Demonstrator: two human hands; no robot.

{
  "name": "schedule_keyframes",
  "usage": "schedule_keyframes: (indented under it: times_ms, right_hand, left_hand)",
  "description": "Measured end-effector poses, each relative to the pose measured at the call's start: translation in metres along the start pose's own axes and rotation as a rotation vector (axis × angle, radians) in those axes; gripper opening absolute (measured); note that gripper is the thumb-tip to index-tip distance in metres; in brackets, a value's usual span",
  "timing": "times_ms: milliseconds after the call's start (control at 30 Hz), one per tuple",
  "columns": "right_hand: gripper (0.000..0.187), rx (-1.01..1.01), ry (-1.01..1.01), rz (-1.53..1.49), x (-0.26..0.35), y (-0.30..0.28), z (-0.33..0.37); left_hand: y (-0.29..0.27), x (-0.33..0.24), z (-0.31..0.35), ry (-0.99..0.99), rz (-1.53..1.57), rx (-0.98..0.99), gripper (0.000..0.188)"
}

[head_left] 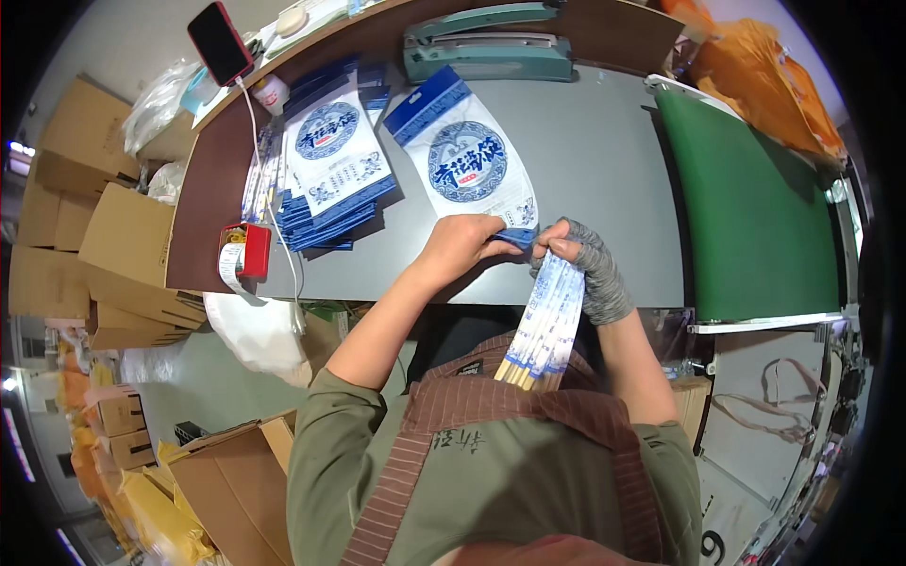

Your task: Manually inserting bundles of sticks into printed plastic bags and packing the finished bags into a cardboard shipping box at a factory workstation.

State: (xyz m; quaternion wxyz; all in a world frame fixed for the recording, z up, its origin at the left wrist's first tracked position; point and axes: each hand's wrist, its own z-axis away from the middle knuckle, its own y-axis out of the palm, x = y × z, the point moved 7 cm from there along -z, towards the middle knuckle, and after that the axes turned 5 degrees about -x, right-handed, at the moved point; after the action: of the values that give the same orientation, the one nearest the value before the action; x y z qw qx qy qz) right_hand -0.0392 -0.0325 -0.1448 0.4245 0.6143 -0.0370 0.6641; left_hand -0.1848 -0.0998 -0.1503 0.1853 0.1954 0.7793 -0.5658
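My left hand (462, 247) is closed on the near end of a flat white and blue printed plastic bag (469, 160), which lies slanted on the grey tabletop. My right hand (587, 269), in a grey fingerless covering, grips a bundle of chopsticks (545, 321) at its upper end. The chopsticks have a blue and white pattern and pale wood-coloured lower ends, which hang toward my apron. That hand is right beside the bag's near corner. To the left lies a stack of similar bags (330, 151).
A teal long-arm stapler (491, 52) stands at the table's (613, 189) back. Left are a phone (220, 42) with a white cable and a red box (253, 250) with a label strip. A green-topped surface (746, 208) adjoins on the right. Cardboard boxes (132, 231) crowd the left.
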Motion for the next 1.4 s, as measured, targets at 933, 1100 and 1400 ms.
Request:
schedule_keyframes:
  times_ms: [933, 1100, 1400]
  right_hand:
    - [0.037, 0.054, -0.085, -0.144, 0.003, -0.036, 0.025]
    - [0.048, 0.043, -0.078, -0.215, 0.003, -0.037, 0.029]
    - [0.042, 0.029, -0.073, -0.215, 0.008, -0.029, 0.029]
  left_hand:
    - [0.021, -0.004, 0.025, -0.367, 0.397, 0.082, 0.021]
    - [0.011, -0.039, 0.036, -0.08, 0.031, -0.051, 0.02]
    - [0.01, -0.056, 0.048, 0.085, -0.107, -0.274, 0.02]
